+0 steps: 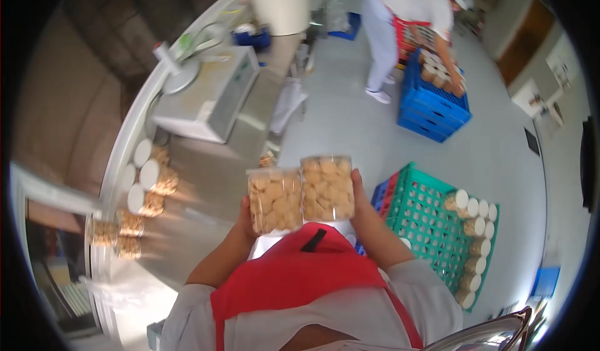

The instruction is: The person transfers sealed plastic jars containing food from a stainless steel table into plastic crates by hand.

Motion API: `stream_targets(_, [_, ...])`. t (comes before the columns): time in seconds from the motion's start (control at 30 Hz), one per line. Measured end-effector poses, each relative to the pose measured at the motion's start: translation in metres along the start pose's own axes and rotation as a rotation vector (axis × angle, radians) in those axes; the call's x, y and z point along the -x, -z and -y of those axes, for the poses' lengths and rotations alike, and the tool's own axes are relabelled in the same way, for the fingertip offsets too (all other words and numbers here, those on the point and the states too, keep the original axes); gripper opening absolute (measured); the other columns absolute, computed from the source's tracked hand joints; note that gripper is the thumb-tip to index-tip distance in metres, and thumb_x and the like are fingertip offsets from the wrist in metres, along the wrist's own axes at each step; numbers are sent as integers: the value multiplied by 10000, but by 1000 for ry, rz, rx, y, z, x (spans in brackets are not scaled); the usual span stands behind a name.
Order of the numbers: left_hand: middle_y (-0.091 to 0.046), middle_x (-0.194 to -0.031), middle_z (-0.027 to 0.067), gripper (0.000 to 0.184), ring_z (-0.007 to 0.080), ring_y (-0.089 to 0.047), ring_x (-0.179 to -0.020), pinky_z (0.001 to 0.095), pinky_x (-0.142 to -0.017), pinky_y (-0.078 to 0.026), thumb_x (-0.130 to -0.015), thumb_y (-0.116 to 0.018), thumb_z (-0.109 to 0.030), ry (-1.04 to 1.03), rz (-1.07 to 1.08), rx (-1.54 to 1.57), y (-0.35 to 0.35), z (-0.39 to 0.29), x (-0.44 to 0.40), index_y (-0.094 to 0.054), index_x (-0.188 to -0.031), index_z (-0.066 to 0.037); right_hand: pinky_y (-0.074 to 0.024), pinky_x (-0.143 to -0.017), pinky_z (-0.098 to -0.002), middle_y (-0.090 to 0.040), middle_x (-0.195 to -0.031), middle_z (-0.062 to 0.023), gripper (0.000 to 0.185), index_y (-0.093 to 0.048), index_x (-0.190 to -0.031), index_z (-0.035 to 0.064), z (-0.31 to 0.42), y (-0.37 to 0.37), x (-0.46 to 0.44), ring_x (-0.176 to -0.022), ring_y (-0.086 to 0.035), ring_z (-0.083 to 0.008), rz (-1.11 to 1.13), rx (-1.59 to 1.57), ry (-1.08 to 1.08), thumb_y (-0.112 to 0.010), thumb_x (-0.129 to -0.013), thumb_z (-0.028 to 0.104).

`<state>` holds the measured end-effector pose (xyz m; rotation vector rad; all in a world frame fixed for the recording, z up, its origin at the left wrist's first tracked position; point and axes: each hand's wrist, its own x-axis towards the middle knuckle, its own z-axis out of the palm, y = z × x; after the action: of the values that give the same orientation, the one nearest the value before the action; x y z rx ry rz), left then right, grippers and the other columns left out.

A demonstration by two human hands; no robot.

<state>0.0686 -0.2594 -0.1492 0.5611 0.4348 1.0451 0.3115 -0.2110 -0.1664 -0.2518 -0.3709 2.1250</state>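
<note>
My left hand [246, 218] is wrapped round the outer side of a clear jar [275, 201] filled with small beige biscuit-like pieces. A second clear jar [327, 188] with the same kind of pieces is gripped from its outer side by my right hand [359, 200]. Both jars are held up side by side in front of my red apron [300, 270], touching or nearly so. No white lid shows on either one. Most fingers of both hands are hidden behind the jars.
Left, on the metal worktop [206, 188], stand several filled jars [150, 204], some white-lidded, and a metal box-shaped machine [206, 91]. Right is a green crate [425, 207] holding lidded jars [478, 248]. Beyond, a co-worker [415, 13] bends over stacked blue crates [431, 110].
</note>
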Motion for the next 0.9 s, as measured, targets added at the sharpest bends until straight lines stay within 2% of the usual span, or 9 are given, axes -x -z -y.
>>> stream_targets(0.07, [-386,-1338,162,942,308,-420,-1216,440,-986,-399,-728,-572,-648,-107,-176,-103,17,-33,32,-246,-1373,-45,-345,-1011,-447,-312,-1387,-164,1075,-49,-1434,111,-16,-34,-46,-1217,-398,-366,-61,287,64,-736,-682,456])
stream_targets(0.2, [-340,-1327,137,945,250,-394,-1207,373,-987,-380,-736,-706,-227,-657,-595,-661,58,-73,83,-63,-1405,-50,-329,-1015,-417,-277,-1369,-207,1075,-11,-1420,49,-91,-110,-102,-1240,-353,-346,-28,1211,259,-753,-653,181])
stream_targets(0.27, [-305,-1337,152,1055,240,-369,-1212,362,-984,-372,-659,-727,-24,-712,-832,-684,69,-82,110,18,-1405,-55,-331,-1019,-381,-250,-1375,-202,1061,40,-1416,39,-144,-101,-128,-1264,-317,-297,95,1510,410,-700,-655,16])
stream_targets(0.37, [-299,-1342,176,1138,262,-376,-1211,368,-983,-375,-598,-753,40,-803,-1129,-867,106,-77,148,51,-1399,-34,-273,-1045,-413,-190,-1378,-241,1022,-5,-1400,-16,-220,-88,-153,-1267,-294,-359,277,1618,516,-711,-667,79])
stream_targets(0.5, [-269,-1374,186,1178,276,-373,-1226,362,-992,-366,-601,-753,39,-821,-1363,-998,156,-67,198,108,-1401,-36,-239,-1059,-444,-173,-1382,-308,929,-73,-1388,-32,-289,-64,-184,-1285,-240,-444,601,1597,530,-697,-717,122])
stream_targets(0.6, [-228,-1404,206,1166,287,-342,-1256,371,-1015,-338,-628,-731,51,-867,-1460,-739,169,-79,210,142,-1396,-35,-285,-1039,-448,-181,-1393,-314,815,-128,-1389,-13,-322,-59,-211,-1272,-259,-465,771,1644,438,-640,-762,84])
stream_targets(0.67, [-188,-1427,215,1041,303,-324,-1271,390,-1021,-331,-725,-679,2,-835,-1646,-1041,202,-84,219,98,-1414,-63,-316,-1024,-440,-202,-1393,-298,791,-146,-1395,10,-334,-62,-238,-1257,-296,-452,833,1719,343,-621,-763,54])
stream_targets(0.73, [-193,-1429,206,960,306,-321,-1272,404,-1035,-310,-773,-662,-57,-778,-1797,-1453,249,-85,229,46,-1422,-58,-355,-996,-426,-218,-1399,-269,776,-176,-1406,82,-331,-77,-239,-1241,-339,-418,805,1973,476,-597,-757,20])
stream_targets(0.9, [-348,-1298,239,839,366,-401,-1172,483,-955,-369,-771,-677,-355,-895,-2086,-1454,278,-112,241,-194,-1357,2,-426,-921,-425,-279,-1386,-227,699,-287,-1373,102,-231,-49,-185,-1180,-416,-385,777,1770,541,-583,-740,63])
